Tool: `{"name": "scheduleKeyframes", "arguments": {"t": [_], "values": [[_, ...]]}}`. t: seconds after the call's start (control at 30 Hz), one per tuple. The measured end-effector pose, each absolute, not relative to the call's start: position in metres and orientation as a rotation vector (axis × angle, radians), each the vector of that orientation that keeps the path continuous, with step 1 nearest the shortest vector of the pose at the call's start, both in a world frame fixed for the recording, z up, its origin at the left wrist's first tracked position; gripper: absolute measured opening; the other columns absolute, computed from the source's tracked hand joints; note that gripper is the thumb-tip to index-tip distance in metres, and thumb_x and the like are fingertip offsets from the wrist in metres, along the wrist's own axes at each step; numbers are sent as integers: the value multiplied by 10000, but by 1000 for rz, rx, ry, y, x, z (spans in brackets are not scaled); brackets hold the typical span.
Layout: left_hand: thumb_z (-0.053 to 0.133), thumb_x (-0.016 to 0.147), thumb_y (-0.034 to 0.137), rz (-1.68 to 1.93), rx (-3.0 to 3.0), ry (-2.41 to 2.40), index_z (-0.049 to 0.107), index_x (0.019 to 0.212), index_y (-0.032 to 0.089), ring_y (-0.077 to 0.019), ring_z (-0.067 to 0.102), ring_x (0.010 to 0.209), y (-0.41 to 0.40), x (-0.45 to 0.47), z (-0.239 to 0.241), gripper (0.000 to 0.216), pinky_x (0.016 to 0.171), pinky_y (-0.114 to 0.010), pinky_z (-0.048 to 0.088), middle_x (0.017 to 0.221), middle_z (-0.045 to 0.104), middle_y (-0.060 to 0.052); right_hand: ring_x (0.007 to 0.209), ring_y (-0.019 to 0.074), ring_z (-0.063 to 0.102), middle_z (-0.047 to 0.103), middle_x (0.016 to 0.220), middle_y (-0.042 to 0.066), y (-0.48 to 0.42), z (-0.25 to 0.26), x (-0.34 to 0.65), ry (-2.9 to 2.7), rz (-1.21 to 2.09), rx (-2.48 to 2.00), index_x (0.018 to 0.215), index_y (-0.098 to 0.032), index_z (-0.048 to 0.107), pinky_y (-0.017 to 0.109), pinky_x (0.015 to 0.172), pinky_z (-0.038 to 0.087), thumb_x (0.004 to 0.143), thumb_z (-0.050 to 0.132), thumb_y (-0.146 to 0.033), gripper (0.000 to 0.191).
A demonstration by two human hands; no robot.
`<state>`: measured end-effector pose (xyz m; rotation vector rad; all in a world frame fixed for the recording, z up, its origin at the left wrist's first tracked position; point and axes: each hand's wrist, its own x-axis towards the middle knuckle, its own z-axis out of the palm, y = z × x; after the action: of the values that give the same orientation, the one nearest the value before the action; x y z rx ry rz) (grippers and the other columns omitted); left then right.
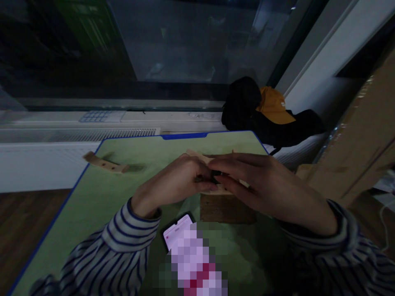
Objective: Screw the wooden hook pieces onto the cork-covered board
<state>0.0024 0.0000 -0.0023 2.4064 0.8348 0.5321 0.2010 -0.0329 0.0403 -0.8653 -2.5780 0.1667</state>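
Pale wood [220, 190] under 2 hands [183, 174] [259, 176] — green tabletop [83, 205], dark window [185, 49], radiator [46, 164]

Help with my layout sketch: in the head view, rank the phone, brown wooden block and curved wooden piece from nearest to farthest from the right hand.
1. Brown wooden block: just below the right hand in view.
2. Phone: lower left.
3. Curved wooden piece: far left.

A homelike setting is suggested by a radiator [46, 168], window [185, 45] and orange cap [274, 107] seen beyond the tabletop's [148, 153] far edge.
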Motion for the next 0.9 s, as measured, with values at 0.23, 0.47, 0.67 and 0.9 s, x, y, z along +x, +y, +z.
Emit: {"name": "scheduleKeyframes", "arguments": {"t": [0.23, 0.47, 0.67, 0.9], "values": [[600, 870, 220, 488, 2394, 759, 694, 925, 199, -138, 627, 903, -1, 0, -3, 111, 805, -247, 431, 955, 703, -3, 839, 175, 644, 683, 973, 54, -32, 38, 200, -2552, 45, -911, 1128, -162, 580, 282, 709, 485, 901, 541, -221, 238], [664, 815, 309, 506, 2408, 852, 697, 825, 179, -143, 611, 816, -2, 2, 2, 135, 720, -251, 427, 854, 687, -4, 795, 173, 649, 688, 927, 49, -32, 39, 198, -2547, 21, -939, 1060, -171, 597, 279, 674, 492, 895, 549, -240, 185], [642, 827, 271, 525, 2396, 854, 692, 779, 170, -148, 622, 823, -1, 2, 2, 122, 742, -242, 442, 823, 681, -3, 978, 177, 632, 661, 1119, 70, -33, 40, 199, -2562, 135, -878, 1230, -165, 535, 285, 805, 505, 912, 512, -222, 324], [604, 866, 245, 500, 2393, 787, 700, 918, 203, -144, 626, 871, 0, 2, -2, 117, 788, -253, 441, 911, 701, -2, 894, 182, 649, 684, 1014, 66, -32, 38, 199, -2548, 56, -899, 1130, -157, 592, 296, 769, 511, 922, 504, -241, 241]]}}
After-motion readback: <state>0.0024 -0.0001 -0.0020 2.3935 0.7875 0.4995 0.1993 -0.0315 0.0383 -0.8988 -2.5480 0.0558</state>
